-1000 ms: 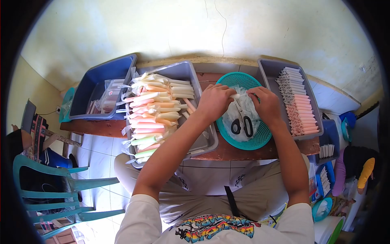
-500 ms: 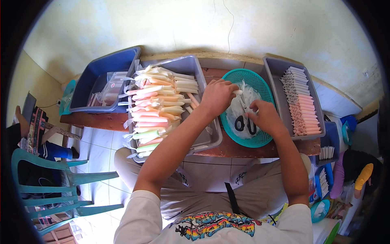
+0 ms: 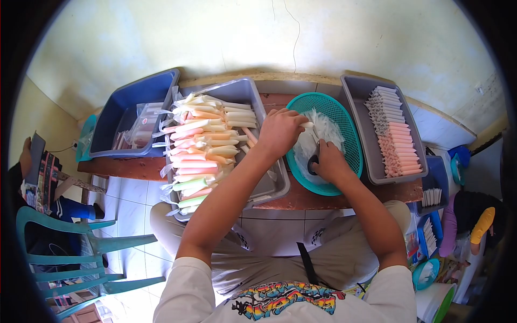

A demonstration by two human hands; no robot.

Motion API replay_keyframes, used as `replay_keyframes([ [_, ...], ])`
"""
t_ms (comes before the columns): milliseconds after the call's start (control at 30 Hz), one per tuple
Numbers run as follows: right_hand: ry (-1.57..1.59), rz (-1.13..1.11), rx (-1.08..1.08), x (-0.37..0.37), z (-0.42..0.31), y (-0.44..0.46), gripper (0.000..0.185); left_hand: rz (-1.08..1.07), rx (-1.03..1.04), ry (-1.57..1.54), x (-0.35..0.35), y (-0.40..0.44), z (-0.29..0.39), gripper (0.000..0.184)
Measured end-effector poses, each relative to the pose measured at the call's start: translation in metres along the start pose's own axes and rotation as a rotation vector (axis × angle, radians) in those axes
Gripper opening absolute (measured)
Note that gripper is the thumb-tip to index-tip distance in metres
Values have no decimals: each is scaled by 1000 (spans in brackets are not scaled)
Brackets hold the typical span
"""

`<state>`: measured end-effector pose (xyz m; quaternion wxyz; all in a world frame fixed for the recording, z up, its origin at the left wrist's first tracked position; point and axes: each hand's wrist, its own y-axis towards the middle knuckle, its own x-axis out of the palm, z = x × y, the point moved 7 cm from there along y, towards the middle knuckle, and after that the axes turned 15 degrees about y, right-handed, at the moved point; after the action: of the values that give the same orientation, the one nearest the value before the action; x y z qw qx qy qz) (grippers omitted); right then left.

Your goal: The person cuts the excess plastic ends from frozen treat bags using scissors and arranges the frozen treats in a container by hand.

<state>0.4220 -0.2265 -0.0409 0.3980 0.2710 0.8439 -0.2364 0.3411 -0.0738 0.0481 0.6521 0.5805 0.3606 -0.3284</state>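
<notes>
My left hand [image 3: 281,130] is closed over the left rim of the teal basket [image 3: 353,156]. It grips a white ice pop [image 3: 307,125], of which only one end shows past the fingers. My right hand [image 3: 329,162] is wrapped round the black handle of a pair of scissors [image 3: 312,163], the blades pointing up towards the ice pop. Whether the blades touch it I cannot make out. Clear plastic scraps [image 3: 329,127] lie in the basket below both hands. Left of my left hand, a grey tray [image 3: 257,96] holds many tied ice pops [image 3: 194,157] in white, orange, pink and green.
At the right, another grey tray [image 3: 360,91] holds a row of white and pink ice pops [image 3: 397,141]. A blue bin [image 3: 110,116] with plastic packs stands at the left end of the wooden bench [image 3: 301,201]. A green chair [image 3: 59,259] and other people are at both sides.
My right hand has taken hold of the scissors' handles, which lay loose under it before. The left hand keeps the ice pop nearly in place. The whole view has shifted slightly.
</notes>
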Motion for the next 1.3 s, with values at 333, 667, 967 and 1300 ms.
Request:
replay_keyframes([
  [333,166,46,-163,-42,2,-17,78,169,-3,-125,-21,1,-10,27],
  [667,574,-47,-105,-85,-17,-55,93,255,-54,-52,-33,1,-30,27],
  [967,676,-60,-188,-83,-23,-59,91,199,-45,-89,-19,0,-25,31],
  [1300,677,-153,-130,-76,-25,-57,88,154,5,-118,-15,-3,-12,28],
])
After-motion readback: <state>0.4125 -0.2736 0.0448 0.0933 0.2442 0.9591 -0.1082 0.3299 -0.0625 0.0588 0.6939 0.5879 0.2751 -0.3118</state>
